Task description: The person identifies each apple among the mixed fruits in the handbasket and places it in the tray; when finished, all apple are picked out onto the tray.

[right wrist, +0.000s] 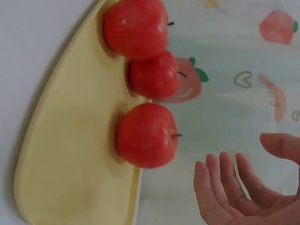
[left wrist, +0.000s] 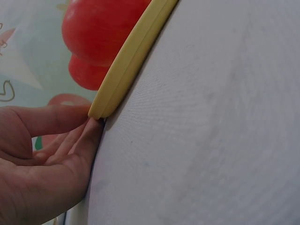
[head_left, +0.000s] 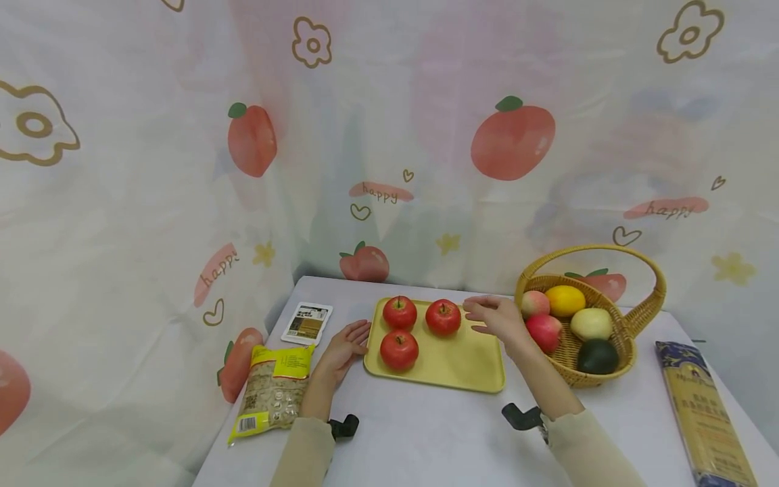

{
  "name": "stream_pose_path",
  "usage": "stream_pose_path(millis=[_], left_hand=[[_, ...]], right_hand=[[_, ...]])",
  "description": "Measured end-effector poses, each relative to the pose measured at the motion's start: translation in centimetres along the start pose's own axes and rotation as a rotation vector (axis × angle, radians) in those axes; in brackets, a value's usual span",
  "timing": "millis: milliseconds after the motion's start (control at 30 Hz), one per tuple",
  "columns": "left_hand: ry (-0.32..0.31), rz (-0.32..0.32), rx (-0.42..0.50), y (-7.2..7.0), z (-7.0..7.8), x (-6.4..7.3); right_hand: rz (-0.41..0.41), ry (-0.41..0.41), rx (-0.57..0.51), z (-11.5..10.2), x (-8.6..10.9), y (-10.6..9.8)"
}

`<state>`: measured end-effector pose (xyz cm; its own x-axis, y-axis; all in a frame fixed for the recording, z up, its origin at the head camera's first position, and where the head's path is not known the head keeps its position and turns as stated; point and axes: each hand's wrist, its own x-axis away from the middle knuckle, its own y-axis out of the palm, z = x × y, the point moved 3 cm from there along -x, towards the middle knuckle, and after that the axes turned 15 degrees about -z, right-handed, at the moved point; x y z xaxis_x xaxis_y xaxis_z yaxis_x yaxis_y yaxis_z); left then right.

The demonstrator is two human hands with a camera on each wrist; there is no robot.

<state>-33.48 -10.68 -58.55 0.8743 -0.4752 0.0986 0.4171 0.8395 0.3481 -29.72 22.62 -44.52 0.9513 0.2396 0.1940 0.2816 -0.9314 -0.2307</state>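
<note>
Three red apples sit on a pale yellow rectangular tray, two at its left side and one at the middle back. At the tray's left edge is my left hand; in the left wrist view its thumb and fingers pinch the tray's rim. My right hand hovers over the tray's back right part, fingers loosely spread and holding nothing. The right wrist view shows that hand apart from the nearest apple.
A wicker basket of fruit stands to the right, its tall handle arching up. Beyond it lies a long noodle pack. On the left are a yellow-topped bag and a small white-edged pack. A printed curtain backs the table.
</note>
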Motion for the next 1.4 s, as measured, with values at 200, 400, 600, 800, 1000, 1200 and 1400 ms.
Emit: stream_pose_path(millis=[200, 400, 600, 800, 1000, 1200, 1400], left_hand=[[0.001, 0.013, -0.003, 0.0, 0.1, 0.1], [-0.003, 0.008, 0.015, 0.1, 0.0, 0.0], [0.014, -0.006, 0.022, 0.0, 0.1, -0.1], [0.003, 0.001, 0.014, 0.0, -0.1, -0.1], [0.011, -0.009, 0.024, 0.0, -0.1, 0.0], [0.012, 0.002, 0.022, 0.1, 0.1, 0.2], [-0.005, 0.012, 0.012, 0.2, 0.0, 0.2]], right_hand=[[0.013, 0.013, 0.019, -0.9, 0.4, -2.2], [-0.044, 0.037, 0.049, -1.8, 1.1, -4.8], [-0.065, 0.050, 0.054, -1.7, 1.4, -7.8], [-0.106, 0.011, 0.016, -1.3, 1.9, -10.1], [-0.130, 0.039, 0.077, -0.8, 2.6, -12.4], [-0.128, 0.076, 0.131, -0.1, 2.5, -14.5], [-0.148, 0.110, 0.092, 1.0, 2.6, -16.5]])
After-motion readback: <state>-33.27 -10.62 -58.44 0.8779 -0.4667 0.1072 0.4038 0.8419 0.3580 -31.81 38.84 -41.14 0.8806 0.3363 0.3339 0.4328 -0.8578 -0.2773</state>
